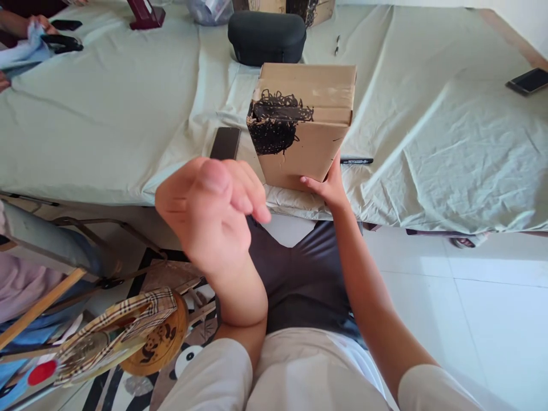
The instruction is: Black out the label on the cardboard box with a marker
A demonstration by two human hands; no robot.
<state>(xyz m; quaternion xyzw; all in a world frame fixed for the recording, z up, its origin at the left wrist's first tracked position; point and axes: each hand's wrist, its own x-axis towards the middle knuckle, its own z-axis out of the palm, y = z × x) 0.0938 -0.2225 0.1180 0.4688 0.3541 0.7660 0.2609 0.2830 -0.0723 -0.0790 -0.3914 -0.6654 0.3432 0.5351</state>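
A cardboard box [317, 94] with black scribbles over its left corner stands at the table's front edge. My right hand [334, 185] grips its lower right corner, thumb on the near face and the other fingers hidden along the far side. Raised close to the camera, my left hand [214, 208] is curled closed, with no object showing in it. Behind that hand a dark smartphone [226, 142] lies on the cloth, left of the box. A black marker pen [357, 161] rests just right of my right hand.
A black hard case [267, 37] sits behind the box, and a small pen [338, 44] lies to its right. Another phone [528, 81] is at the far right. Another person's hand [41, 24] holds cloth at the upper left. A stool [156, 342] stands below left.
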